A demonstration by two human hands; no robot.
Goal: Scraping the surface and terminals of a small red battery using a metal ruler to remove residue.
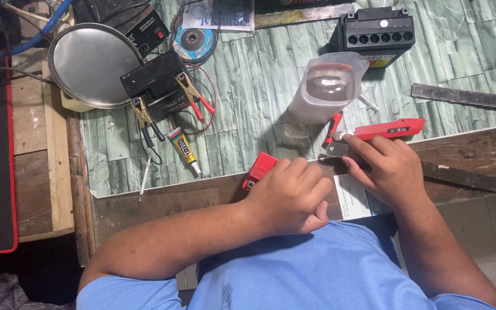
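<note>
The left hand (pixel 291 192) was clenched over a red block (pixel 259 168); the right hand (pixel 388 166) gripped a red knife (pixel 388 129). Cutting looked barely begun.

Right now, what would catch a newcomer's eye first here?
The left hand covers a small red block at the bench's near edge, while the right hand presses on a red utility knife. Behind them stands a translucent plastic jug, with a round metal tray far left.
</note>
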